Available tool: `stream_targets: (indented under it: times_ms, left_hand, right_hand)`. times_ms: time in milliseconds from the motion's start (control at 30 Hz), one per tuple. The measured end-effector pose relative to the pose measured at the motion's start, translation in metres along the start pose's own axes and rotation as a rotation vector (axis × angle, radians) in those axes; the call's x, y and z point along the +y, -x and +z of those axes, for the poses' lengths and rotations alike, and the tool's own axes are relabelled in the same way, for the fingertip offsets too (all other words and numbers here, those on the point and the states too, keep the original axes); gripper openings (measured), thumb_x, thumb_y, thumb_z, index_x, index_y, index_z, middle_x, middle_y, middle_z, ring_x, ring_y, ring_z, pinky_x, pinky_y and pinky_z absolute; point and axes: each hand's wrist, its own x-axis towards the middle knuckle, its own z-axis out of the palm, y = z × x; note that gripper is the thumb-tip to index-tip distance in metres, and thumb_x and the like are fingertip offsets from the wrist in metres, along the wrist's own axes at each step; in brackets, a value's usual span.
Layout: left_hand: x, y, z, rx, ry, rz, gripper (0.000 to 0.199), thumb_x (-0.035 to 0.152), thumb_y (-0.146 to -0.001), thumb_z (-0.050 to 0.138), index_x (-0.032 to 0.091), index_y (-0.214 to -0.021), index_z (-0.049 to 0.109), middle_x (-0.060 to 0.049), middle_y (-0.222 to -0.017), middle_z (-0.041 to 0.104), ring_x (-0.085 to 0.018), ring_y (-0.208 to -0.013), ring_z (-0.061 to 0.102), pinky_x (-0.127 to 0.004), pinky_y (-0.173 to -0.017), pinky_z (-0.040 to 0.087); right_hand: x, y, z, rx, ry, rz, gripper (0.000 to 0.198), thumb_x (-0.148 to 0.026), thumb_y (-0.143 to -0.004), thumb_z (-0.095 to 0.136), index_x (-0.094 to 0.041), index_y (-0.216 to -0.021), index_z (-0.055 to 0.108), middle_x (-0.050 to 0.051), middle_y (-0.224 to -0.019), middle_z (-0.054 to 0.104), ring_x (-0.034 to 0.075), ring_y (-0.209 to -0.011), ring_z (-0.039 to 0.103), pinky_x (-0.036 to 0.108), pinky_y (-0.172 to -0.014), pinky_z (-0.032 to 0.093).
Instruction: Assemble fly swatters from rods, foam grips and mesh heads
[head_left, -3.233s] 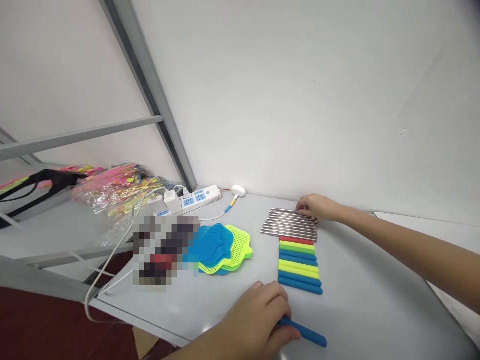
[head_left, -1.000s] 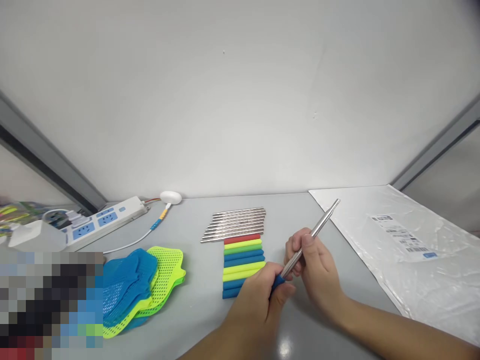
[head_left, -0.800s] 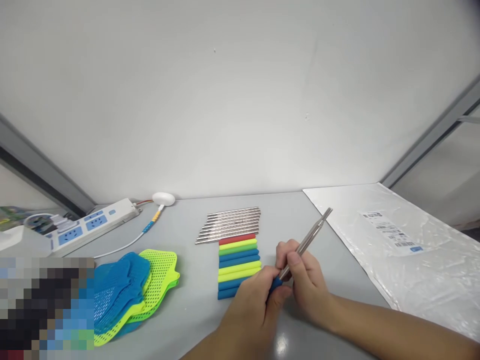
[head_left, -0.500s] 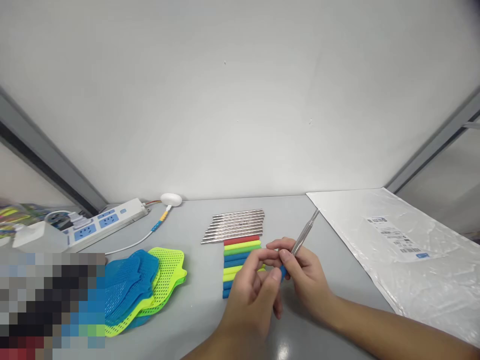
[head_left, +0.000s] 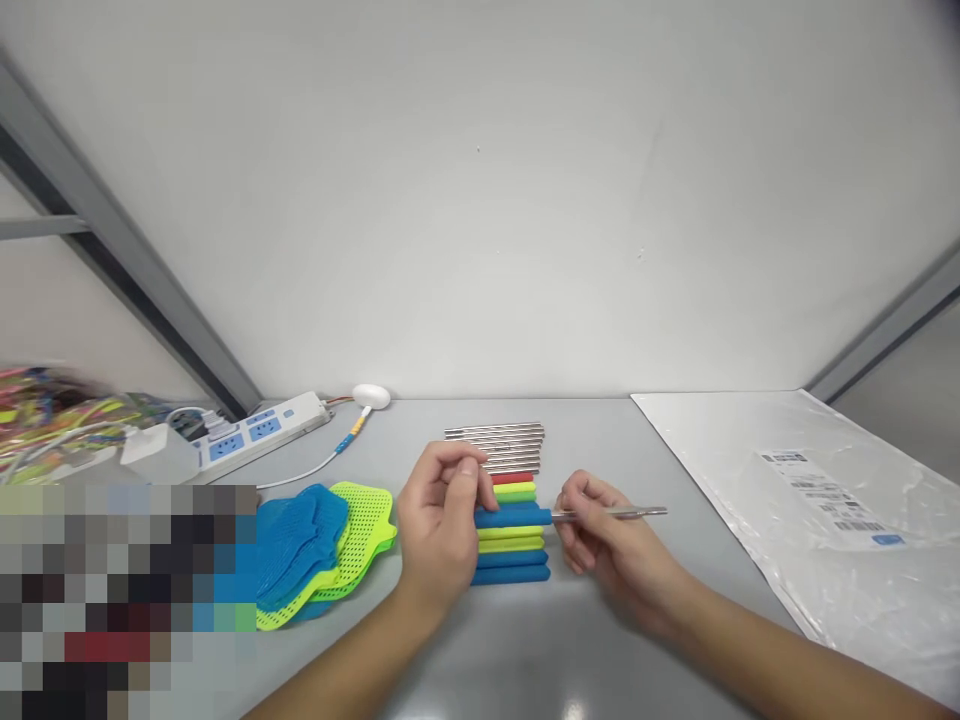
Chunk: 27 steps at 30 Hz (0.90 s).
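Observation:
A blue handle sleeve (head_left: 517, 518) is gripped at its left end by my left hand (head_left: 442, 510). From its right end runs a silver metal rod (head_left: 645, 512), pinched between the thumb and fingers of my right hand (head_left: 600, 525). Rod and sleeve form one level line, joined end to end. Below and behind them lies a row of coloured handle sleeves (head_left: 514, 574), red, yellow, green and blue, partly covered by my left hand. Farther back, several metal rods (head_left: 517, 438) lie side by side.
Blue and yellow-green perforated fly swatter heads (head_left: 364, 540) are stacked at left. Behind them are a power strip (head_left: 277, 428), a white cable and a small white device (head_left: 372, 397). A white plastic mailer bag (head_left: 720, 430) covers the right side. Pixelation hides the lower left.
The sleeve and rod have swung from a steep tilt to level. My left hand has moved left along the sleeve, baring more of it. The view has shifted a little left.

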Motion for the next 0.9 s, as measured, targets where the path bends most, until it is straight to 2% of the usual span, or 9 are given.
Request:
stream_targets:
  times_ms: [67, 133, 300, 433, 533, 633, 733, 900]
  left_hand:
    - [0.0, 0.0, -0.002, -0.009, -0.022, 0.071, 0.016, 0.032, -0.095, 0.049, 0.019, -0.09, 0.058, 0.004, -0.058, 0.055, -0.011, -0.055, 0.053, -0.024, -0.057, 0.043]
    - [0.0, 0.004, -0.002, -0.064, -0.031, 0.09, 0.02, 0.033, -0.097, 0.046, 0.018, -0.09, 0.058, 0.002, -0.063, 0.056, -0.012, -0.059, 0.054, -0.024, -0.06, 0.043]
    - [-0.003, 0.024, 0.005, -0.236, 0.007, 0.015, 0.03, 0.039, -0.097, 0.041, 0.018, -0.089, 0.06, -0.001, -0.069, 0.057, -0.014, -0.066, 0.055, -0.027, -0.064, 0.045]
    - [-0.003, 0.035, 0.011, -0.253, 0.159, -0.018, 0.036, 0.048, -0.095, 0.04, 0.019, -0.088, 0.061, 0.001, -0.065, 0.052, -0.014, -0.059, 0.055, -0.027, -0.056, 0.047]
    - [-0.003, 0.039, 0.012, -0.285, 0.233, -0.045, 0.039, 0.052, -0.095, 0.039, 0.02, -0.09, 0.061, 0.002, -0.063, 0.049, -0.014, -0.054, 0.053, -0.028, -0.054, 0.046]
    - [-0.003, 0.043, 0.013, -0.284, 0.216, -0.02, 0.044, 0.057, -0.094, 0.039, 0.02, -0.089, 0.062, 0.001, -0.064, 0.05, -0.014, -0.058, 0.052, -0.028, -0.056, 0.044]
    - [-0.003, 0.047, 0.014, -0.266, 0.159, 0.011, 0.049, 0.061, -0.093, 0.037, 0.02, -0.09, 0.063, 0.0, -0.066, 0.049, -0.015, -0.062, 0.05, -0.028, -0.059, 0.042]
    - [0.0, 0.047, 0.013, -0.261, 0.099, 0.02, 0.053, 0.065, -0.092, 0.033, 0.021, -0.094, 0.063, -0.001, -0.067, 0.049, -0.015, -0.061, 0.048, -0.029, -0.058, 0.041]
  right_hand:
    - [-0.001, 0.0, -0.001, -0.046, -0.098, 0.051, 0.038, -0.058, -0.092, 0.047, -0.022, -0.081, 0.054, -0.003, -0.061, 0.058, 0.008, -0.045, 0.038, 0.023, -0.051, 0.033]
    - [-0.001, -0.001, -0.002, -0.057, -0.114, 0.059, 0.046, -0.061, -0.094, 0.037, -0.021, -0.084, 0.058, 0.0, -0.063, 0.059, 0.009, -0.045, 0.041, 0.024, -0.052, 0.034]
    - [0.001, 0.0, 0.0, -0.089, -0.022, -0.047, 0.043, -0.051, -0.098, 0.033, -0.022, -0.097, 0.065, 0.002, -0.078, 0.059, 0.014, -0.057, 0.051, 0.029, -0.059, 0.04]
    - [0.004, 0.007, 0.006, -0.16, 0.023, -0.084, 0.039, -0.045, -0.099, 0.032, -0.024, -0.106, 0.064, 0.004, -0.084, 0.061, 0.021, -0.076, 0.056, 0.036, -0.076, 0.043]
    - [0.007, 0.012, 0.011, -0.166, 0.033, -0.069, 0.04, -0.046, -0.099, 0.031, -0.026, -0.115, 0.062, 0.005, -0.083, 0.062, 0.023, -0.083, 0.057, 0.039, -0.082, 0.042]
    - [0.01, 0.016, 0.014, -0.16, 0.031, -0.055, 0.041, -0.046, -0.099, 0.032, -0.029, -0.126, 0.058, 0.004, -0.086, 0.063, 0.023, -0.09, 0.058, 0.041, -0.091, 0.041]
    - [0.014, 0.019, 0.017, -0.182, 0.022, -0.069, 0.042, -0.045, -0.099, 0.033, -0.032, -0.132, 0.055, 0.005, -0.1, 0.064, 0.025, -0.108, 0.056, 0.043, -0.101, 0.036]
    - [0.016, 0.021, 0.017, -0.217, 0.034, -0.082, 0.043, -0.046, -0.099, 0.034, -0.034, -0.136, 0.051, 0.006, -0.118, 0.062, 0.025, -0.116, 0.053, 0.044, -0.102, 0.037]
